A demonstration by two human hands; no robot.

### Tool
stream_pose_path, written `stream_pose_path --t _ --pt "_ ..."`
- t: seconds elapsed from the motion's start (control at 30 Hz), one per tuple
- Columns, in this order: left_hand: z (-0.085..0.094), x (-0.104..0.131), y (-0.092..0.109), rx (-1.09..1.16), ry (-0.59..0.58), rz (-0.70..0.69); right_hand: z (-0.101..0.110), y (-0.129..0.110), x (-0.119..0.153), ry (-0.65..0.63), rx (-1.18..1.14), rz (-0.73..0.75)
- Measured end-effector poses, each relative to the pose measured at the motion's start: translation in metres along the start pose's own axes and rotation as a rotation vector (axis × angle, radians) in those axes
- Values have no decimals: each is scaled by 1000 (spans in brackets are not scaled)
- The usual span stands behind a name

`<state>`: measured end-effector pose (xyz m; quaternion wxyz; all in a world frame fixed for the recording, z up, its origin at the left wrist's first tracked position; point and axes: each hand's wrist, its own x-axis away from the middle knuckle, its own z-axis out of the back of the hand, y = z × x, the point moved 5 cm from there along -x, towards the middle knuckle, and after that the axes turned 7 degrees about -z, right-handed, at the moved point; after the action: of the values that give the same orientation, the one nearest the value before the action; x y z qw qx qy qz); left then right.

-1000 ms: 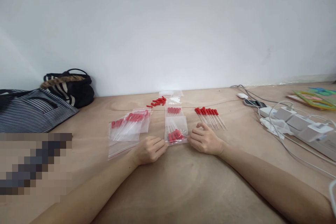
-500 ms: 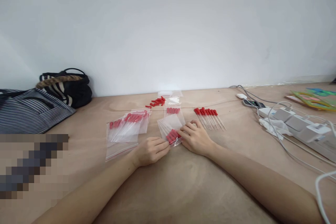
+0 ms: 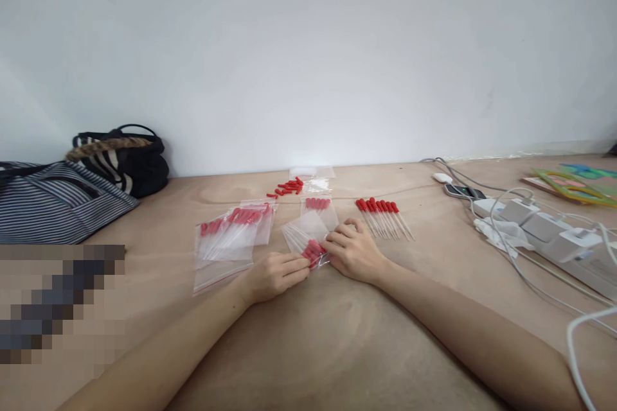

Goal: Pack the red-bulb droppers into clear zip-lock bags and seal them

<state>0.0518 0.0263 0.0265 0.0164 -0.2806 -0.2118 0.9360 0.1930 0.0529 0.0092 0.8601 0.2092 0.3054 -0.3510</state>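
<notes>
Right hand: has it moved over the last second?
Yes, the right hand has moved left, judged against the loose red-bulbed droppers lying on the table.

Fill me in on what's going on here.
A person's left grip and right grip touch the near end of a clear bag with red-bulbed droppers inside. Overlapping filled bags lie to its left, a row of loose droppers to its right. Small red pieces sit farther back.
</notes>
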Motion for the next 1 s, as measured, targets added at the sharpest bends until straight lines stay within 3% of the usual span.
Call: stream_pose_path --t 0.37,0.47,0.67,0.9,1.0 --pt "0 12 -8 -74 -20 92 14 5 17 121 17 170" --pt "0 8 -4 -167 -6 67 15 2 16 133 -1 166" --pt "-3 3 1 -220 -97 -31 12 -6 12 173 18 213" --pt "-6 -2 -6 -200 -6 135 11 -9 10 181 47 212" --pt "-7 -6 -4 -202 31 143 11 -12 10 188 39 221"
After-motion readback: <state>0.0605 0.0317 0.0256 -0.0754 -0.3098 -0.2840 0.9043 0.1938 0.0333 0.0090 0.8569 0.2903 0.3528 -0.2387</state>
